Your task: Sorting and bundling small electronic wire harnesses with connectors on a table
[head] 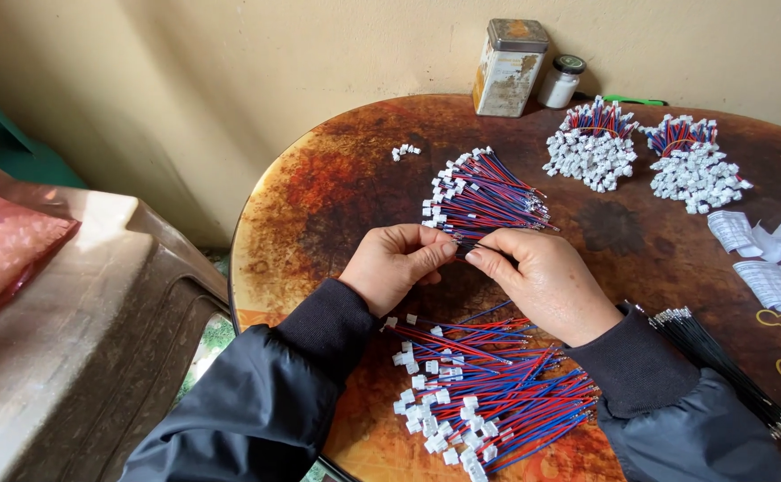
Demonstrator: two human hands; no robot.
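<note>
Pinching away here: left hand (396,264) and right hand (546,281) meet fingertip to fingertip at the middle of the round rust-brown table (319,192), both closed on a thin dark wire piece (467,247), too small to make out properly. A fanned pile of red-and-blue wires with white plastic plugs (481,195) lies just beyond at 12 o'clock, a bigger loose heap (479,393) sits at 6. Two tied bundles (642,153) sit at 1 o'clock, black wires (729,370) at 4.
</note>
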